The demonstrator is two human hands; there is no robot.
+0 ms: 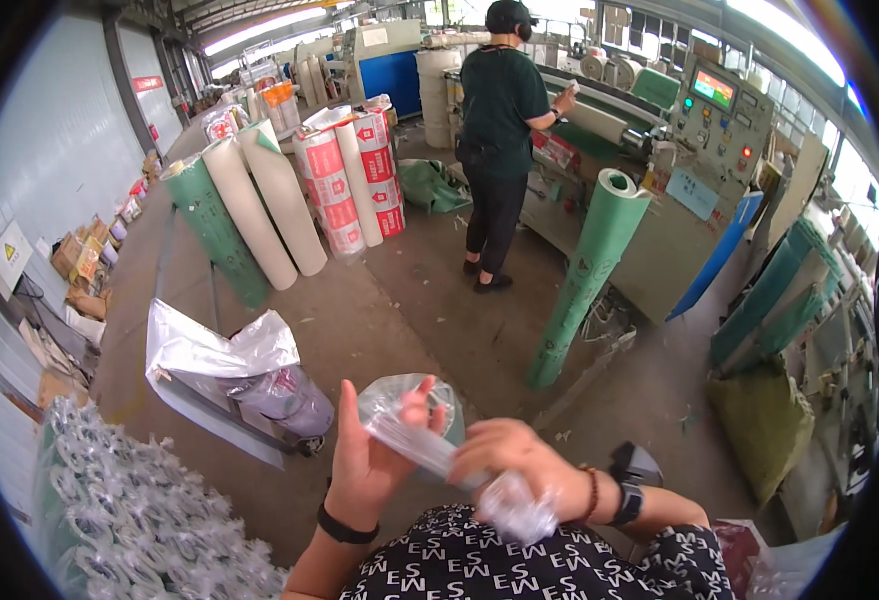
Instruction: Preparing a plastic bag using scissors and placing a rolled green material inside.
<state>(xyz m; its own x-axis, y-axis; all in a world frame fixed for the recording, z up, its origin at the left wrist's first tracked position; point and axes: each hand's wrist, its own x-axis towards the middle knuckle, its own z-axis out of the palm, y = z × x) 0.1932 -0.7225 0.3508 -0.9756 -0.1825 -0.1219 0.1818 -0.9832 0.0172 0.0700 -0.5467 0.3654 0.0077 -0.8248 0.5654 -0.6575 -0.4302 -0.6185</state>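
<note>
Both hands have a grip on one thing: a clear, crinkly plastic bag twisted into a long roll [429,445]. It sits low in the middle of the view, close to the person's chest. The left hand [371,462] is curled around the puffy top end at about 10 o'clock from the roll's middle. The right hand [519,465] is clenched around the lower part at about 4 o'clock, and a bunched bit of plastic sticks out below it.

A heap of shiny clear plastic packs [129,500] lies at 8 o'clock. A silver foil bag on a small cart [229,365] stands at 10 o'clock. A tall green paper roll [584,275] leans at 1 o'clock. Another person in a dark green top [499,120] stands at 12 o'clock by a grey machine with a control panel [709,120].
</note>
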